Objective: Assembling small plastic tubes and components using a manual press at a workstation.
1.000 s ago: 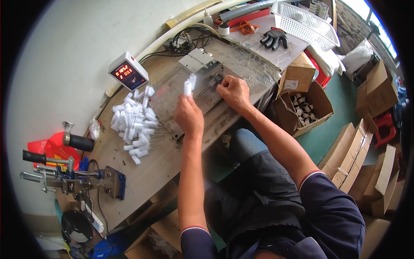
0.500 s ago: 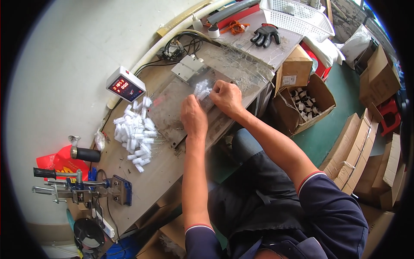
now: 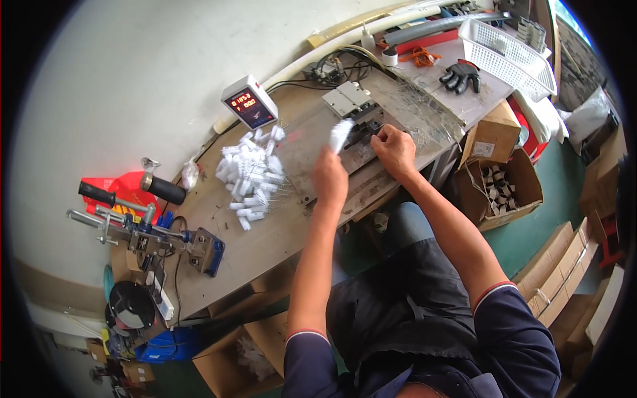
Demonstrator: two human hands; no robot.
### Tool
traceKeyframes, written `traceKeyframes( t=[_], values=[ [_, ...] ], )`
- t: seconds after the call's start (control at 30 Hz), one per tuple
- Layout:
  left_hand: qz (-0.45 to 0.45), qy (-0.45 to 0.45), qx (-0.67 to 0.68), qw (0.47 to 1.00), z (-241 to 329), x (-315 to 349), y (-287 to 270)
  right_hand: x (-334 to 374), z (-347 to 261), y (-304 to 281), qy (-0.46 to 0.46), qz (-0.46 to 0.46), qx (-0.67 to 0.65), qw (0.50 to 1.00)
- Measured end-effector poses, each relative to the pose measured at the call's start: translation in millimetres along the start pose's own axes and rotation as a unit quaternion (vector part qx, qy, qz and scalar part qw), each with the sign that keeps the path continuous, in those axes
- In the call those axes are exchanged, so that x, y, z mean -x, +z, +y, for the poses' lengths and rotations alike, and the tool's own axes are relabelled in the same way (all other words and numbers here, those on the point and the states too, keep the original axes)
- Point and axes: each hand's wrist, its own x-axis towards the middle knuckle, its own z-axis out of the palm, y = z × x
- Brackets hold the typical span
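Note:
My left hand point(image 3: 331, 178) is closed around a small white bristle brush point(image 3: 341, 134), which points up from the fingers and is blurred by motion; whether it is one or more I cannot tell. My right hand point(image 3: 396, 152) is pinched at the right end of a dark metal fixture point(image 3: 361, 132); anything between those fingertips is hidden. A grey metal block point(image 3: 348, 98) adjoins the fixture at the back, on a flat metal plate point(image 3: 292, 162). Left of my left hand lies a heap of white bristle brushes point(image 3: 249, 174) with thin wire stems.
A counter box with lit red digits point(image 3: 250, 106) stands behind the heap. At the left are a lever clamp point(image 3: 149, 232) and a red bag point(image 3: 106, 189). Far right hold a black glove point(image 3: 460, 77) and a white basket point(image 3: 504, 63). Cartons point(image 3: 497, 192) stand beside the bench.
The view has turned, shifting the scene rightward. My hands, earlier close together at the brushes, have parted: the left carries the brush away leftward, the right stays at the fixture, now uncovered.

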Motion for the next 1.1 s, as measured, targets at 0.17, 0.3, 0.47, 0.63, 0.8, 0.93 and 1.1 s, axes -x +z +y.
traceKeyframes(
  t=[0.17,0.3,0.47,0.63,0.8,0.93,1.1],
  values=[
    [0.052,-0.243,0.435,0.866,-55.0,7.2,-45.9,5.5,-10.0,5.7,-0.047,-0.012,0.002,0.999],
    [0.050,-0.238,0.642,0.727,-88.1,20.4,-61.8,9.4,-21.9,11.7,-0.146,-0.053,-0.026,0.988],
    [-0.004,-0.169,0.822,0.543,-102.7,28.4,-63.3,20.6,-51.3,44.1,-0.214,-0.104,-0.072,0.969],
    [0.052,-0.200,0.828,0.521,-104.2,32.1,-67.3,22.1,-101.9,92.8,-0.233,-0.169,-0.067,0.955],
    [0.256,-0.351,0.622,0.651,-83.6,47.9,-84.5,28.5,-140.6,131.7,-0.278,-0.225,-0.044,0.933],
    [0.418,-0.379,0.549,0.618,-92.6,64.6,-112.2,35.8,-164.0,161.3,-0.439,-0.161,-0.067,0.881],
    [0.416,-0.363,0.565,0.613,-95.0,71.9,-114.7,44.9,-185.4,186.0,-0.506,-0.206,0.095,0.832]
  ],
)
